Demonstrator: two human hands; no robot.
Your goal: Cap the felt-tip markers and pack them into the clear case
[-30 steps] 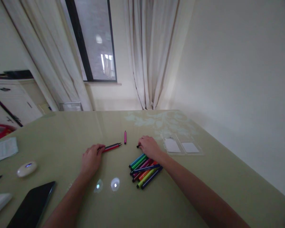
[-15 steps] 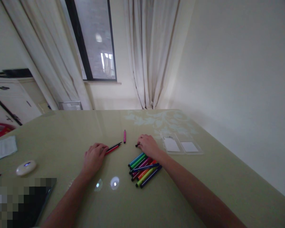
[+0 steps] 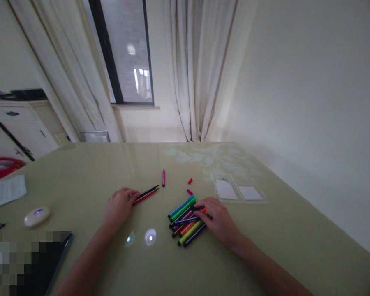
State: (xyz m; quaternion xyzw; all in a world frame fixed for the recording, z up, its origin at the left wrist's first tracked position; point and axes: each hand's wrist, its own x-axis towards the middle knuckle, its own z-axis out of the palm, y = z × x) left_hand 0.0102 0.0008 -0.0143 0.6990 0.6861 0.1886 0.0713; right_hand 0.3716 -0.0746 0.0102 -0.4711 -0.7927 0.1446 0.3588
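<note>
Two uncapped markers, a black one [image 3: 148, 191] and a red one [image 3: 146, 197], lie side by side with their rear ends under the closed fingers of my left hand [image 3: 121, 204]. My right hand [image 3: 217, 217] is at the right side of a pile of coloured markers [image 3: 188, 218], thumb and fingers closing around the end of a dark blue marker [image 3: 186, 221] on top. Beyond the pile lie a red cap [image 3: 190, 181] and a magenta cap [image 3: 189, 192]. An uncapped pink marker [image 3: 163, 178] lies farther back, tip away from me.
A clear case with white cards [image 3: 249, 193] lies at the right. On the left are a white oval device [image 3: 37, 216], a pale cloth or paper [image 3: 6, 191], a red object [image 3: 4, 168] and a dark, partly pixelated object [image 3: 57, 263].
My right hand has moved back toward me from beyond the pile onto its right side. The small dark piece at its fingers is no longer there, and two caps now show. My left hand stays.
</note>
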